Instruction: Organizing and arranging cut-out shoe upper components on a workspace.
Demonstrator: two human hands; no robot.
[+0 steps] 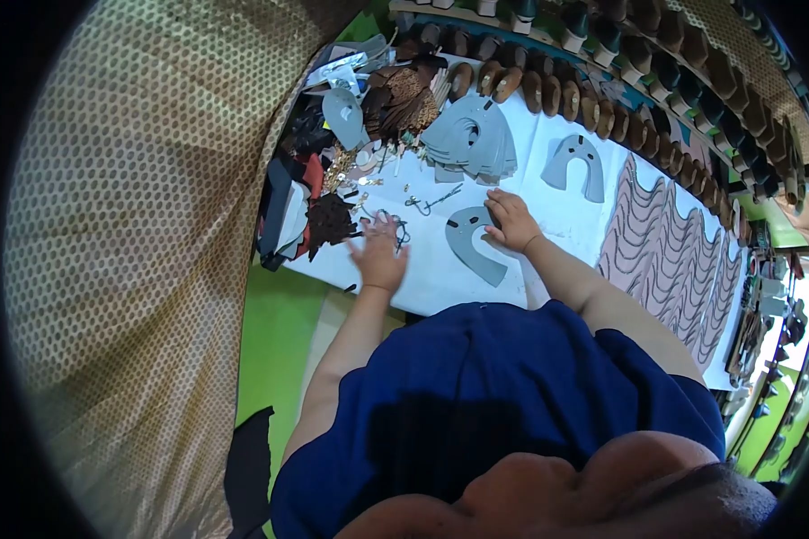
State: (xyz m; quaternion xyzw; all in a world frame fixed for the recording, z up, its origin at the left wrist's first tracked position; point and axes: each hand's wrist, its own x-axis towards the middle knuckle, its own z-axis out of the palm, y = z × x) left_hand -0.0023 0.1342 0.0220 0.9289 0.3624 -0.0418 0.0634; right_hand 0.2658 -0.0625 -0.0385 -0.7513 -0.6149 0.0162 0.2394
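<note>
My left hand (379, 260) is over the white worktop with its fingers spread, beside some thin dark strands (402, 235) and a ragged dark brown bundle of pieces (331, 221). It seems to hold nothing. A grey, U-shaped flat piece (465, 241) with small dark marks near its curve lies in front of me. At that piece's right side rests my right hand (515, 225), fingers stretched out and thumb touching the piece. Farther back is a fanned stack of similar grey pieces (490, 148). One more grey U-shaped piece (573, 162) lies by itself to the right.
Gold-coloured bits (337, 171) and brown strips (400, 99) crowd the left of the white table (431, 292). Rows of shoe forms (553, 94) line the back. Pink pieces with wavy dark edges (661, 260) spread at right. A patterned curtain (153, 225) hangs left.
</note>
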